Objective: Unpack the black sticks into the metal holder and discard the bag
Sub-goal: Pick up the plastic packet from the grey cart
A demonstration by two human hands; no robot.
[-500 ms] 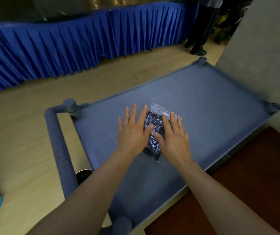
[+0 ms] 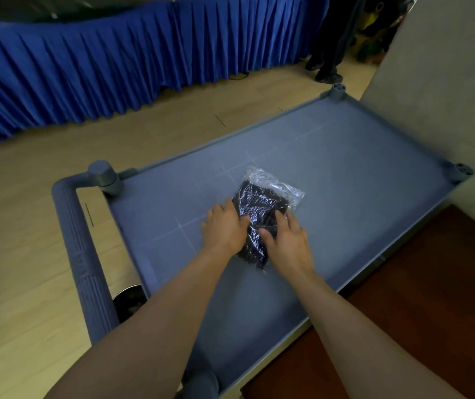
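While lying on the grey cart top (image 2: pixel 331 180), clear bag (image 2: pixel 262 208) of black sticks (image 2: pixel 259 203) gripped from both sides: left hand (image 2: pixel 224 228) curled round its left edge, right hand (image 2: pixel 286 240) round its right.

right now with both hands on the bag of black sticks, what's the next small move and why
Probably pinch the plastic and pull it open. The bag lies flat on the grey cart top, looks unopened, with all the black sticks inside. The left hand and right hand grip its near half from either side. A loose clear flap at the far end looks like another place to open it.
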